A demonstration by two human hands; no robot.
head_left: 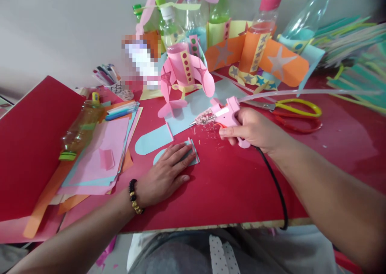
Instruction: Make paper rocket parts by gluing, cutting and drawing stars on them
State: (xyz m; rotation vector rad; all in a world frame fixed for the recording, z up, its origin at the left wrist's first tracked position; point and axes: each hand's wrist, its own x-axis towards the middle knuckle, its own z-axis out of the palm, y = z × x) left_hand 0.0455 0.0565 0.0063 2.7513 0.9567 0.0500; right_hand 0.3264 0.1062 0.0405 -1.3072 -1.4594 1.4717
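The background is formed by a plain, pale grey wall (pixel 60 33), by which the whole upper left is filled; its surface is left smooth and is shaded slightly unevenly. Below it a broad red tabletop (pixel 241 197) is spread; its front edge (pixel 169 228) is worn pale and ragged, and at the near left its surface is crossed by a seam (pixel 62 221). At the far left a large red panel (pixel 33 145) is set at a slant, edged in a paler tone; beneath the table a light grey floor (pixel 119 248) is glimpsed, littered with bright pink scraps (pixel 106 253); a soft sheen is cast across the tabletop's right side.
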